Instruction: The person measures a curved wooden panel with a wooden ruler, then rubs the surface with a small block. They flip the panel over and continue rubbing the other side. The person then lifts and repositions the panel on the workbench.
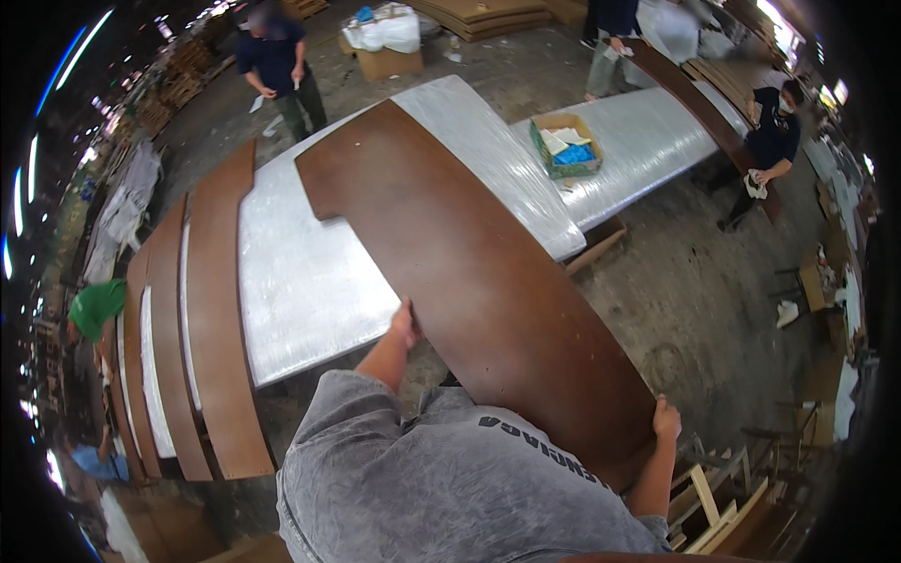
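Observation:
A long brown wood panel (479, 253) with a notch cut in its far-left edge lies slantwise before me. Its far part rests over a table wrapped in shiny clear film (300, 291), and its near end reaches past the table edge to my body. My left hand (405, 325) grips the panel's left edge beside the table's near edge. At the near right corner, my right hand (665, 418) is closed round the panel's right edge. The fingers of both hands are partly hidden by the panel.
More brown panels (218, 328) lie side by side at left, near a person in green (97, 310). A carton with cloths and blue material (567, 146) stands on a second wrapped table (648, 141). Two people hold another panel (690, 98). Wooden slats (713, 507) are at lower right.

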`<state>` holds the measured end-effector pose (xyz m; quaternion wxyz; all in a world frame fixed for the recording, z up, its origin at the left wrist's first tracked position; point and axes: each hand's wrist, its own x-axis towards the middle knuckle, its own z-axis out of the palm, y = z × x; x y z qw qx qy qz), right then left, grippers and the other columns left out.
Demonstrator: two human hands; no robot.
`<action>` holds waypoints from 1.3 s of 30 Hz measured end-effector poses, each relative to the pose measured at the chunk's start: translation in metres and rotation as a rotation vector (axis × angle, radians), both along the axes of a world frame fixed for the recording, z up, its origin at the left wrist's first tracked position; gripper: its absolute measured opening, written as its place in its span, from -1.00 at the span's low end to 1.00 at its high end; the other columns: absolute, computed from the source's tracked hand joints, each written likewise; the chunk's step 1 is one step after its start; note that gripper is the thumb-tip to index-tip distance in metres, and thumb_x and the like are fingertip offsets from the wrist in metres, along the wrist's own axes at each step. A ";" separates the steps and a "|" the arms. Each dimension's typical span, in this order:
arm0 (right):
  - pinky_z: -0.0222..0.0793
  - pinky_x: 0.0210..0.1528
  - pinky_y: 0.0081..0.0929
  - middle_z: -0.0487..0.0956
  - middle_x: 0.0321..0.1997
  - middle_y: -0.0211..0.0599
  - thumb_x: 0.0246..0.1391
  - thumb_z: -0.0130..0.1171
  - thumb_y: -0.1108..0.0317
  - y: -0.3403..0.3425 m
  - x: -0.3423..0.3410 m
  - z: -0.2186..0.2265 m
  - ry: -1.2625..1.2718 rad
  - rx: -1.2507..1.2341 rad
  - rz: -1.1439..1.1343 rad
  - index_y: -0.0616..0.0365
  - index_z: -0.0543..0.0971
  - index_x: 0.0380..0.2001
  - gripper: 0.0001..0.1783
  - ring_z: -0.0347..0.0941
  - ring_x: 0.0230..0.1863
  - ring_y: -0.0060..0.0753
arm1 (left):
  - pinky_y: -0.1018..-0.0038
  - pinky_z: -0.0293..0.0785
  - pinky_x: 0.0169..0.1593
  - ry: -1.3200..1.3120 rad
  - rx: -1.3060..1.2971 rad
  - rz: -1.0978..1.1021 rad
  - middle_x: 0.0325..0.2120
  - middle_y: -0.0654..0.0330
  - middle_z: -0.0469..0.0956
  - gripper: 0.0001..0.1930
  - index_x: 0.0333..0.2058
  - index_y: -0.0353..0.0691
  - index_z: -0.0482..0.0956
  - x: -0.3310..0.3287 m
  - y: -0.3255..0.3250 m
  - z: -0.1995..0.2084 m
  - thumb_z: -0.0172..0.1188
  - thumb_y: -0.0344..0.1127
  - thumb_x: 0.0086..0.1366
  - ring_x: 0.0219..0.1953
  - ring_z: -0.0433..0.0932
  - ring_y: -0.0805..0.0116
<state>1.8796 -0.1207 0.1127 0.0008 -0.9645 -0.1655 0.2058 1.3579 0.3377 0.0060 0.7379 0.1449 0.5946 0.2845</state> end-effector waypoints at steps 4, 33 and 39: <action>0.42 0.06 0.10 0.63 -0.17 0.27 0.31 -0.17 -0.11 0.011 0.019 0.018 -0.146 0.064 0.019 0.30 0.70 -0.21 -0.33 0.56 -0.03 0.33 | -0.15 0.26 0.30 -0.136 -0.017 0.054 0.32 0.06 0.35 -0.28 0.36 -0.09 0.24 -0.001 0.070 0.000 -0.23 0.33 0.48 0.31 0.36 -0.02; 0.27 -0.01 -0.04 0.50 -0.47 0.09 0.27 0.05 0.19 0.069 0.432 0.111 -0.793 0.765 -0.202 0.26 0.52 -0.59 -0.58 0.41 -0.19 0.19 | -0.10 0.25 0.37 -0.111 0.222 -0.061 0.42 0.08 0.18 -0.07 0.42 -0.06 0.17 0.374 0.106 0.076 -0.57 0.52 0.38 0.41 0.19 -0.05; 0.28 -0.04 0.04 0.56 -0.41 0.16 0.27 0.02 0.16 0.013 0.623 0.059 -0.773 0.599 -0.124 0.33 0.55 -0.53 -0.55 0.43 -0.22 0.30 | -0.08 0.23 0.38 -0.175 0.279 -0.048 0.42 0.08 0.18 -0.06 0.42 -0.07 0.17 0.558 0.063 0.112 -0.60 0.52 0.38 0.42 0.17 -0.04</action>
